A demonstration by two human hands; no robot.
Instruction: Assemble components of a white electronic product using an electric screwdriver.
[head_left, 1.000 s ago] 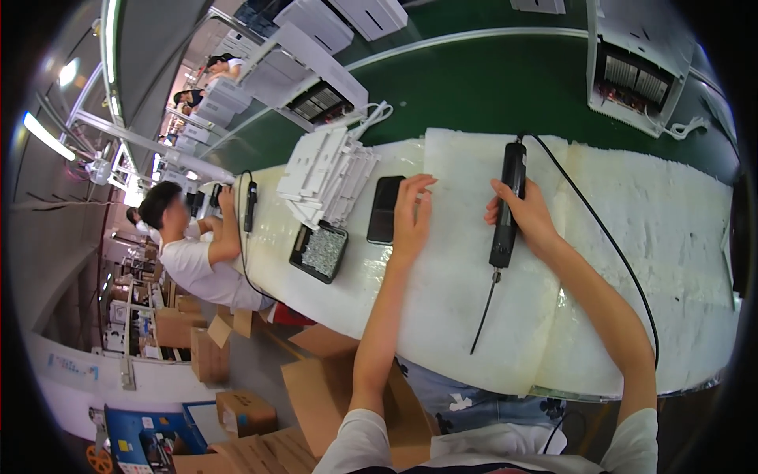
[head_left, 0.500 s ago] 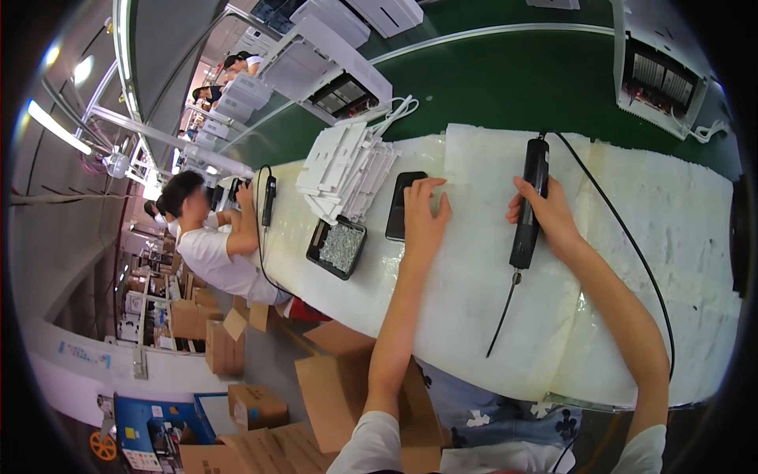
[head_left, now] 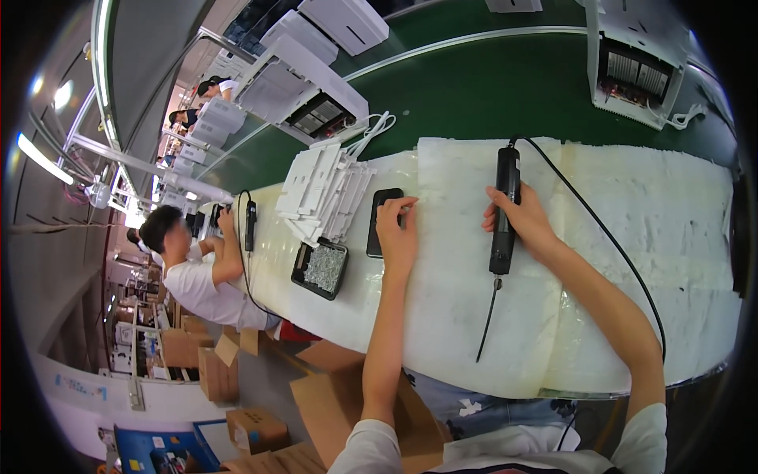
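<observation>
My right hand (head_left: 525,217) is wrapped round a black electric screwdriver (head_left: 505,209), whose long thin bit points down toward the table's near edge. A black cable loops from the tool's far end round the right side. The bit touches no part that I can see. My left hand (head_left: 397,237) hovers beside and partly over a black phone (head_left: 384,207). Its fingers are bent, with the thumb close to the fingertips, and nothing shows between them. Left of the phone lies a black tray (head_left: 341,278) of small metal screws (head_left: 324,267). Behind the tray, white plastic panels (head_left: 324,193) are stacked.
White padding (head_left: 616,237) covers the bench. Beyond it, a green surface (head_left: 489,87) carries white appliance housings (head_left: 312,95), with another housing (head_left: 639,71) at far right. A co-worker (head_left: 201,276) sits at left. Open cardboard boxes (head_left: 332,403) stand below the near edge.
The whole view has shifted, so the bench appears farther left and lower. My left thumb and fingertips have come nearer each other. The right hand keeps its hold on the electric screwdriver.
</observation>
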